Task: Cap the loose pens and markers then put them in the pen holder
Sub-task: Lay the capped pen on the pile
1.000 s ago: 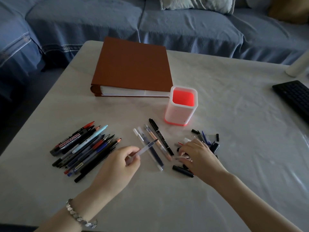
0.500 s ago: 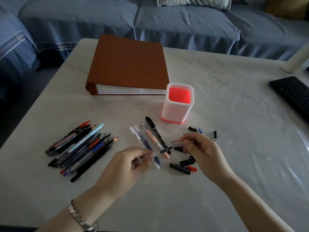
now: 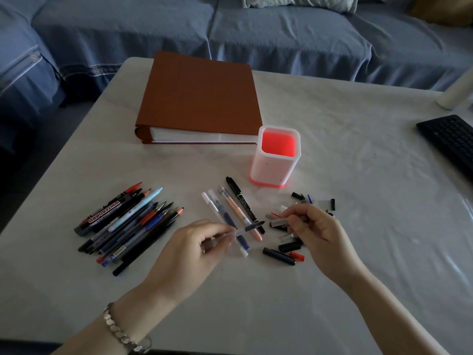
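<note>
My left hand (image 3: 189, 248) pinches a clear-barrelled pen (image 3: 247, 228) with its dark tip pointing right. My right hand (image 3: 316, 234) pinches a clear cap (image 3: 279, 222) just right of that tip, with a small gap between them. A pile of uncapped pens and markers (image 3: 125, 224) lies to the left. Several capped pens (image 3: 233, 213) lie side by side under the held pen. Loose caps (image 3: 286, 248) are scattered around my right hand. The white pen holder (image 3: 275, 170) with a red inside stands behind them, with nothing in it.
A brown binder (image 3: 199, 98) lies behind the holder. A black keyboard (image 3: 450, 142) sits at the right edge, a white cylinder (image 3: 455, 93) behind it. A blue-covered sofa (image 3: 230, 29) runs along the table's far side.
My right hand rose from the cap pile with a clear cap and brought it toward the pen tip. My left hand tilted the pen closer to level and moved it right.
</note>
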`<state>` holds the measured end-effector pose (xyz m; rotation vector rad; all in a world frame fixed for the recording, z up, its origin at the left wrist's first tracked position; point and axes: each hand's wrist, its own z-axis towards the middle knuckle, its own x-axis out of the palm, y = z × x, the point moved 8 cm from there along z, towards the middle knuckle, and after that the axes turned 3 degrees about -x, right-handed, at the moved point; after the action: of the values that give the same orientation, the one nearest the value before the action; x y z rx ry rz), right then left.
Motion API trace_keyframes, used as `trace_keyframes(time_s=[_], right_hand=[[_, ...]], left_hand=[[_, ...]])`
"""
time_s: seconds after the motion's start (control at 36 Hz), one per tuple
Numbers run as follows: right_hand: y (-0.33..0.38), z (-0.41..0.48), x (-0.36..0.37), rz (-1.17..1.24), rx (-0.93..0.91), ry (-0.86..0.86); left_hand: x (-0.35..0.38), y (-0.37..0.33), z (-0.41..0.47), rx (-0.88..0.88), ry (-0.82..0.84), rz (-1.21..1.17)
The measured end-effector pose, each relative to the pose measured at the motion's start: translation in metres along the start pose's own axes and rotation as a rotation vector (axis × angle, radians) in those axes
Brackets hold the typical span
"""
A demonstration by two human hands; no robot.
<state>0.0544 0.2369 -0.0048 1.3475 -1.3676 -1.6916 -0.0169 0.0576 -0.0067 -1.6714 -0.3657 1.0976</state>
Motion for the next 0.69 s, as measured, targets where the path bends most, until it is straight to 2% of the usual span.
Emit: trace_keyframes(time_s=[0.36,0.44,0.69], right_hand=[[0.003,0.0,0.009,0.024,0.002,0.031],[0.002,-0.002,0.016,0.011,0.016,0.087],[-0.001,-0.009,0.023,0.002,0.02,0.117]], left_hand=[[0.0,0.002,-0.002,0.005,-0.002,0.003],[0.003,-0.003,-0.003,0.049,0.019,0.046],[0.005,-0.004,-0.003,0.135,0.071,0.137]])
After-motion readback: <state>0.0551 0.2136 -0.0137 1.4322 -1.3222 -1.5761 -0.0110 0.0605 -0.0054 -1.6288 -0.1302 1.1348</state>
